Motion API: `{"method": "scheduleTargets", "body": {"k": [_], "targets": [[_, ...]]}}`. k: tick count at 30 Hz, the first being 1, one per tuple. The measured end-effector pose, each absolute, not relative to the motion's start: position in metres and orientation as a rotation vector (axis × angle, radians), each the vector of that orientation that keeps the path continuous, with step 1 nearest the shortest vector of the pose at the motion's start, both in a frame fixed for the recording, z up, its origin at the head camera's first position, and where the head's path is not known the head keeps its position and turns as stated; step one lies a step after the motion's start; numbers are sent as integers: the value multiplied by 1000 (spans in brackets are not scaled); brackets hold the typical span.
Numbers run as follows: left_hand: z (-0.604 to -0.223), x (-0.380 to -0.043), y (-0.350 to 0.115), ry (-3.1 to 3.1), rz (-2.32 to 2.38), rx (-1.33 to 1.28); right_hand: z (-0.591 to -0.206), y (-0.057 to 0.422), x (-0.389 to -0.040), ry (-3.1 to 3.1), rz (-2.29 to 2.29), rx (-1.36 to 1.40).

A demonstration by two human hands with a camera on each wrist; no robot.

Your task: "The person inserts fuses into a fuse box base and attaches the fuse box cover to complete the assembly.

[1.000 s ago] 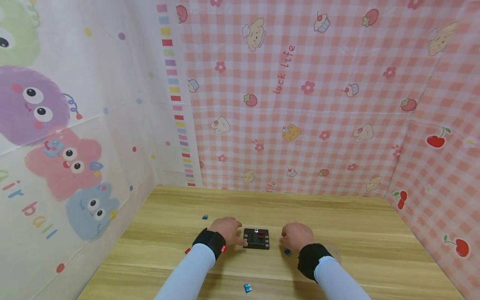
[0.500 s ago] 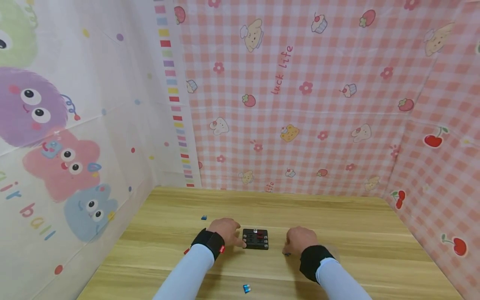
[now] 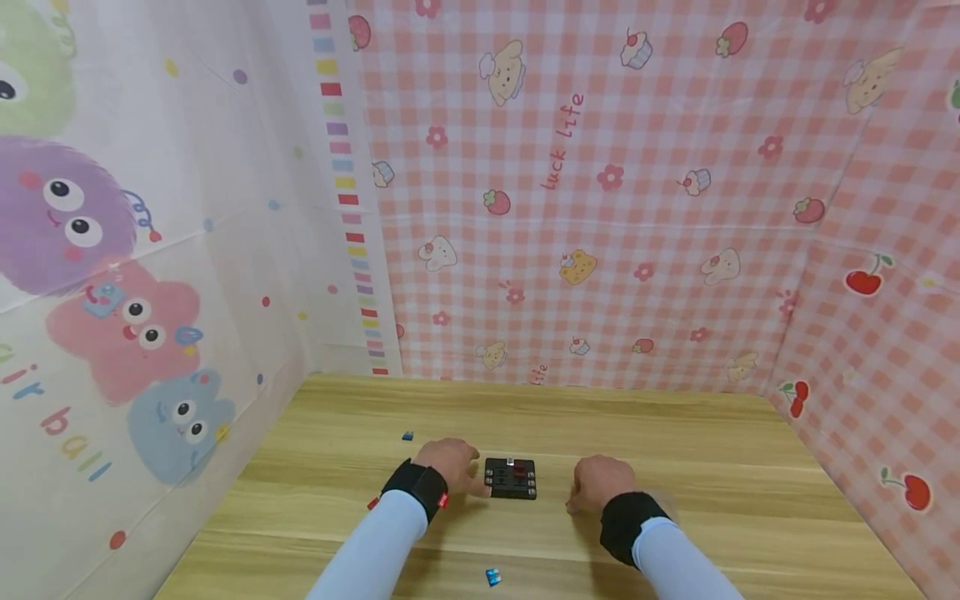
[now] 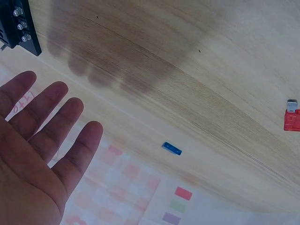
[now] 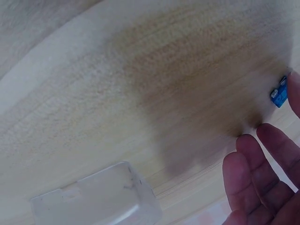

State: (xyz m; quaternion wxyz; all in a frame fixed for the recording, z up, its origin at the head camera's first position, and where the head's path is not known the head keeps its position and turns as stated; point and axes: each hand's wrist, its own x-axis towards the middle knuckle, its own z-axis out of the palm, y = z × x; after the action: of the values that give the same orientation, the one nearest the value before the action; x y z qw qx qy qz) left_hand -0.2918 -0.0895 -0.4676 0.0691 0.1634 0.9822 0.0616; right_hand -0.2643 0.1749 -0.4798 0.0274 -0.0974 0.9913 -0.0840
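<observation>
A black fuse block [image 3: 511, 478] lies mid-table, with a red blade fuse [image 3: 520, 469] seated at its upper right. My left hand [image 3: 447, 465] is at the block's left side, thumb at its lower left corner; the left wrist view shows straight fingers. To the right of the block, my right hand [image 3: 604, 482] is low at the table with bent fingers. It appears to pinch a blue blade fuse [image 5: 280, 92], whose metal prongs show beside a fingertip in the right wrist view; the thumb is out of that frame. The head view hides this fuse.
Another blue fuse [image 3: 407, 436] lies beyond my left wrist, and one more blue fuse [image 3: 492, 577] near the front. A loose red fuse [image 4: 292, 120] lies left of my left wrist. A clear plastic cover [image 5: 93, 199] sits beside my right hand. Patterned cloths [image 3: 600, 208] surround the table.
My right hand has shifted slightly right and toward me, down over the blue fuse, which was visible on the table and is now covered. The left hand stays by the block.
</observation>
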Motion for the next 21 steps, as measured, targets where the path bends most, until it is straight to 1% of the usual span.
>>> {"method": "scheduleTargets", "body": {"k": [6,14,21], "targets": [[-475,-295,-91,2964,186,510,-479,174,-263,3069,-247,-348],[-475,-294,-92,2972,180,521,-480,172,-263,3051,-316,-369],[-475,-292,-93,2986,190,539,-480,171,-264,3109,-235,-465]]}}
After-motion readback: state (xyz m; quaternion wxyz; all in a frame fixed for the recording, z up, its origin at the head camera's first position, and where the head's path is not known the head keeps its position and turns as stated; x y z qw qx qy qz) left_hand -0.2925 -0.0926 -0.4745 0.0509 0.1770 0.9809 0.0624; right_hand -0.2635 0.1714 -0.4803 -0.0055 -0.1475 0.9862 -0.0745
